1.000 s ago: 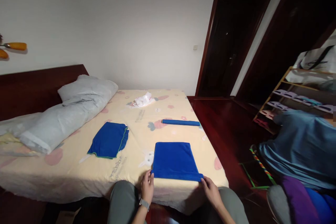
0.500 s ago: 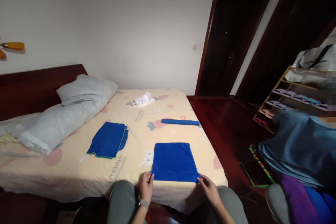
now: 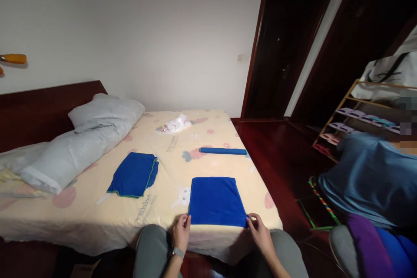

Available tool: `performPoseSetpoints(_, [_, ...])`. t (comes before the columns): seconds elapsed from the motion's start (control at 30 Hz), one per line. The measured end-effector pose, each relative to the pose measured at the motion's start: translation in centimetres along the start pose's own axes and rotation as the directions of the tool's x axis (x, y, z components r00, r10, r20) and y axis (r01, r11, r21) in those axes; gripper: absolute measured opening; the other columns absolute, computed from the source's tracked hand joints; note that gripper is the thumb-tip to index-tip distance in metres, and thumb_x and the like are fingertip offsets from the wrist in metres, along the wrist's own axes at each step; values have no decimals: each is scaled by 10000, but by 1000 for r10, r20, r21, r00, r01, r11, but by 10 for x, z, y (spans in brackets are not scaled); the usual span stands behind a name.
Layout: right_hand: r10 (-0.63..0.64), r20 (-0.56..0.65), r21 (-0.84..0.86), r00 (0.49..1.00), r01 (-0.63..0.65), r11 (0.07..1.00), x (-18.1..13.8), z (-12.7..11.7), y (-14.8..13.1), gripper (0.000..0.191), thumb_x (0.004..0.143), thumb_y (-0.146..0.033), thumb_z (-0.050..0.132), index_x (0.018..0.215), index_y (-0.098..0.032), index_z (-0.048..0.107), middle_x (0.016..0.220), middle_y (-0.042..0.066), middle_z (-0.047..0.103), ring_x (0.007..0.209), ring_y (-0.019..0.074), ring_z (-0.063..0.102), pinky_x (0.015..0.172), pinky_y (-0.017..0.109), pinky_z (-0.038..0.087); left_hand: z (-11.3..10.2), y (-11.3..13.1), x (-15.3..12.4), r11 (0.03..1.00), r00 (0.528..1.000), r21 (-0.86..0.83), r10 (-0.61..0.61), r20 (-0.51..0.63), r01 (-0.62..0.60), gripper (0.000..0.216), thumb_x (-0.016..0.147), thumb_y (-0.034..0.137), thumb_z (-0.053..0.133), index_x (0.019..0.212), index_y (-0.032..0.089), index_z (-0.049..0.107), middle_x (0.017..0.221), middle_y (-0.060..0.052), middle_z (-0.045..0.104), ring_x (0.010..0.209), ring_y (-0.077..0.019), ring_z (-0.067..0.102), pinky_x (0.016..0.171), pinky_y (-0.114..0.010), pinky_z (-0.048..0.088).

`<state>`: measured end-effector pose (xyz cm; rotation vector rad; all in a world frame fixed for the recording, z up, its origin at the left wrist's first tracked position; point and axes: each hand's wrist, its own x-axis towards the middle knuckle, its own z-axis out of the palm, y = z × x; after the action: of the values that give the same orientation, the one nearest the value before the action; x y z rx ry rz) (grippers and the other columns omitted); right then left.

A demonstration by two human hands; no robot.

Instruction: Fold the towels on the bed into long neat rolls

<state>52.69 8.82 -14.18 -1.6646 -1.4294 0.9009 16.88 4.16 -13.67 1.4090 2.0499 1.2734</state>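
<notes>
A blue cloth lies flat in a near-square on the bed's front edge. My left hand pinches its near left corner between thumb and fingers. At the near right corner, my right hand has its fingertips closed on the cloth's edge. Further back lies a narrow blue strip of folded cloth, apart from both hands. Another blue cloth with green edging rests loosely folded to the left, its layers uneven along the right side.
The bed has a pale yellow patterned sheet. A crumpled white plastic bag lies near its far side, a grey quilt along the left. On the right are a person in a blue top and a shoe rack.
The view has shifted very slightly. My right fingertips have moved a little at the near right corner of the cloth; my left hand stays at its corner.
</notes>
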Motion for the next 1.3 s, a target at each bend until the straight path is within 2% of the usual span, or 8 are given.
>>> performPoseSetpoints(0.27, [-191,-38,-181,981,181,967,0,4,1,413,912,-596,447,989,-244,649,1018,106,716,975,297,658,912,441,513,-2,4,-3,937,972,287,227,-68,-199,322,942,465,492,815,265,711,845,-63,731,850,-254,687,802,-395,575])
performPoseSetpoints(0.4, [-270,-55,-261,961,247,933,1,6,4,374,958,-520,415,987,-232,651,1017,120,698,951,292,647,889,436,525,-4,4,-2,845,939,449,342,-33,-292,286,969,338,471,1002,244,739,1056,-99,734,1005,-272,689,882,-413,578])
performPoseSetpoints(0.47, [-357,-69,-352,931,312,882,0,7,3,357,979,-459,394,1022,-228,663,1046,133,687,948,298,643,878,450,530,-2,8,-4,753,887,498,455,79,-431,348,971,212,426,1145,254,724,1236,-79,718,1153,-259,661,971,-404,557])
performPoseSetpoints(0.57, [-505,-46,-448,862,434,782,-5,9,-6,324,1000,-380,405,1106,-228,670,1134,131,677,997,291,644,888,454,544,5,19,-13,551,730,512,632,259,-659,507,950,93,391,1369,269,615,1449,-11,612,1350,-200,547,1115,-365,471])
performPoseSetpoints(0.7, [-656,108,-490,747,614,619,-20,22,-28,318,1008,-304,458,1261,-243,641,1267,89,671,1142,244,628,988,396,529,21,38,-33,392,605,500,696,388,-772,598,989,197,410,1579,252,327,1592,13,445,1457,-173,420,1190,-350,376])
performPoseSetpoints(0.93, [-717,381,-584,584,753,303,-30,56,-37,611,995,-266,437,1589,-220,300,1568,36,458,1401,250,468,1138,427,406,43,36,-40,453,660,492,617,429,-744,643,1008,261,371,1619,248,173,1632,-19,367,1476,-199,391,1188,-399,366])
performPoseSetpoints(1.13, [-705,402,-612,585,744,269,-27,59,-24,712,971,-210,416,1623,-211,130,1622,24,349,1453,223,401,1173,407,353,43,30,-35,472,666,476,602,441,-742,658,1004,259,386,1620,280,156,1631,4,371,1469,-180,403,1197,-378,364])
performPoseSetpoints(1.3, [-674,372,-631,638,706,321,-31,74,-26,740,965,-279,457,1622,-264,118,1628,28,320,1463,288,386,1181,485,344,53,44,-41,505,666,435,592,454,-746,698,985,282,427,1622,277,143,1652,3,312,1496,-209,358,1218,-421,344])
